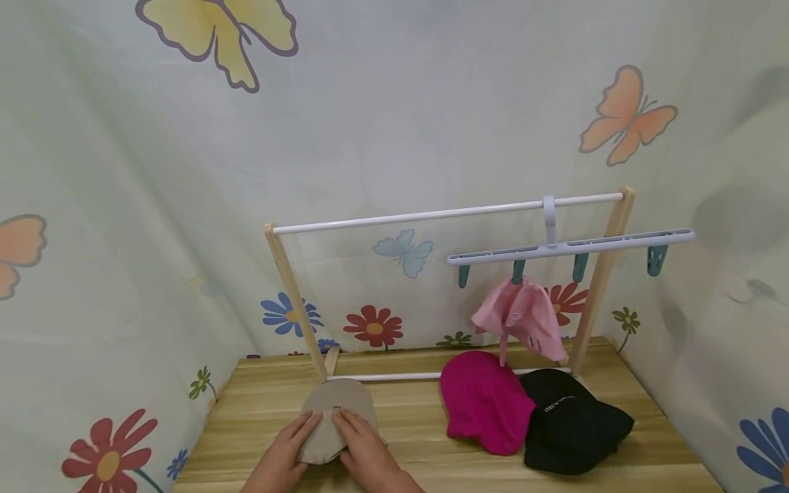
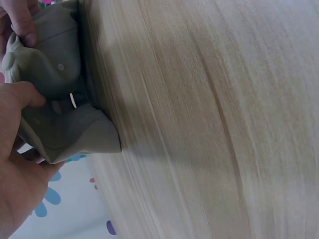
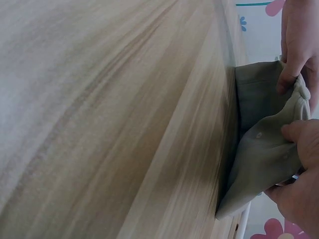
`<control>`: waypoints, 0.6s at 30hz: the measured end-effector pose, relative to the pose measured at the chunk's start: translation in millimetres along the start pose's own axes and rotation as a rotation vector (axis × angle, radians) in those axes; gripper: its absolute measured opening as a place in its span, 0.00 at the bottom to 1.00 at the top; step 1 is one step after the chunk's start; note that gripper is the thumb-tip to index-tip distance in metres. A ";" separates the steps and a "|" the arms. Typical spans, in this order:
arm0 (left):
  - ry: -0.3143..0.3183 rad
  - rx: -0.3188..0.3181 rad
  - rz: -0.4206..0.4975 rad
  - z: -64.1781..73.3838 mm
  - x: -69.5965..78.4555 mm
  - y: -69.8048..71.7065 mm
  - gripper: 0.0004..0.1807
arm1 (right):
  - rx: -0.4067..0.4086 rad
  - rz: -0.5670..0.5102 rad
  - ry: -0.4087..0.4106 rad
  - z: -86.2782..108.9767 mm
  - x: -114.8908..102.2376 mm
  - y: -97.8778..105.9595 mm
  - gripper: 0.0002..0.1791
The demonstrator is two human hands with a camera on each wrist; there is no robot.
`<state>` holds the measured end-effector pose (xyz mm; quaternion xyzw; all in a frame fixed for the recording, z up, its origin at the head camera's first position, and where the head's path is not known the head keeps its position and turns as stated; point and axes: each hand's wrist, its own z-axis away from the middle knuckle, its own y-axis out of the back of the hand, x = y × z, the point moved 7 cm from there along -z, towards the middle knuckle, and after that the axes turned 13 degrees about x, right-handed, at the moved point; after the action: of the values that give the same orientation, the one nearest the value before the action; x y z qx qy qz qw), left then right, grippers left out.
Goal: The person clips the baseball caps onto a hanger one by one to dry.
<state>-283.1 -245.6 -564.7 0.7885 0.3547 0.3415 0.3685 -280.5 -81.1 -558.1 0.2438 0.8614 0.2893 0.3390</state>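
A beige cap [image 1: 337, 411] sits at the front left of the wooden table, its open underside facing me in both wrist views. My left hand [image 1: 285, 448] grips its left side, fingers over the top. The left thumb [image 2: 31, 94] hooks in at the cap's edge. On the other side my right hand [image 1: 370, 452] holds the cap the same way, its thumb [image 3: 294, 130] pressed on the fabric near the rim. Between the thumbs the fabric bunches up. In the left wrist view the cap's lower edge [image 2: 107, 134] touches the tabletop.
A wood-and-white rack [image 1: 401, 219] stands behind. From its bar hangs a white clip hanger [image 1: 493, 257] with teal clips, one bearing a pink cap [image 1: 520, 315]. To the right a magenta cap [image 1: 483, 404] and a black cap [image 1: 573, 424] lie side by side on the table [image 1: 419, 438].
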 end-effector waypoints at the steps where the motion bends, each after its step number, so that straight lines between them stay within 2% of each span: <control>1: -0.006 0.006 -0.001 0.3 0.2 0.1 0.48 | 0.006 0.005 0.006 -0.2 -0.4 0.3 0.36; 5: -0.019 0.025 -0.008 1.3 0.4 0.5 0.47 | 0.001 0.023 0.012 -1.2 -1.0 -0.2 0.36; 14: 0.064 0.085 -0.014 8.8 -2.8 8.1 0.43 | 0.071 0.045 0.085 -3.3 -4.5 2.5 0.37; 18: 0.060 0.126 -0.031 8.9 -2.7 9.6 0.41 | 0.093 0.037 0.096 -3.9 -4.2 4.5 0.37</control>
<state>-274.4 -255.4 -561.9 0.7940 0.3983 0.3364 0.3127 -279.5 -81.7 -550.9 0.2608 0.8847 0.2663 0.2800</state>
